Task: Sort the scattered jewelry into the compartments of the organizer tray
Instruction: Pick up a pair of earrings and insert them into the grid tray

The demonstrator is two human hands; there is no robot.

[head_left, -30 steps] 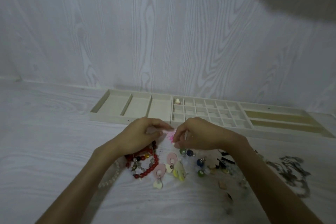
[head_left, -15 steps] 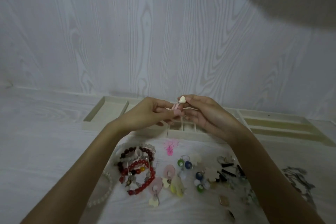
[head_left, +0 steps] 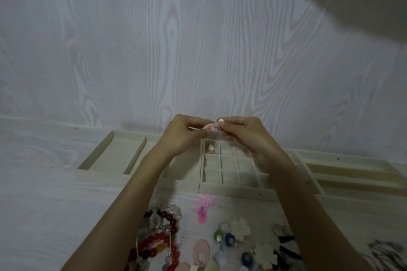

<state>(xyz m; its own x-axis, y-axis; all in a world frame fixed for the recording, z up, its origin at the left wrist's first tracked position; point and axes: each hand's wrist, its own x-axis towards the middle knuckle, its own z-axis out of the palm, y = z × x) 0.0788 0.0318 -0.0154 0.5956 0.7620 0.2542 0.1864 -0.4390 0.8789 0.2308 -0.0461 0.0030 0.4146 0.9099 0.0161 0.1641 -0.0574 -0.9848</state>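
Both hands are raised together above the back of the cream organizer tray point(head_left: 233, 190). My left hand point(head_left: 182, 134) and my right hand point(head_left: 244, 133) pinch one small pink earring point(head_left: 209, 127) with a cream heart-shaped bead point(head_left: 220, 120) at its right end. Below them, a similar small cream and pink piece point(head_left: 210, 148) lies in the back-left cell of the tray's grid of small compartments. Loose jewelry lies in front of the tray: red bead bracelets point(head_left: 160, 242), a pink tassel point(head_left: 204, 207), pink oval earrings point(head_left: 200, 251), cream flower pieces point(head_left: 241, 229) and coloured bead earrings point(head_left: 224, 237).
The tray has wide compartments at the left point(head_left: 114, 154) and long narrow ones at the right point(head_left: 343, 169). A grey chain point(head_left: 385, 251) lies at the far right. A white wood-grain wall point(head_left: 176, 39) stands just behind the tray.
Both hands have lifted the pink earring from the jewelry pile and carried it back over the tray's grid. The camera has tilted, so the tray and pile sit lower in view.
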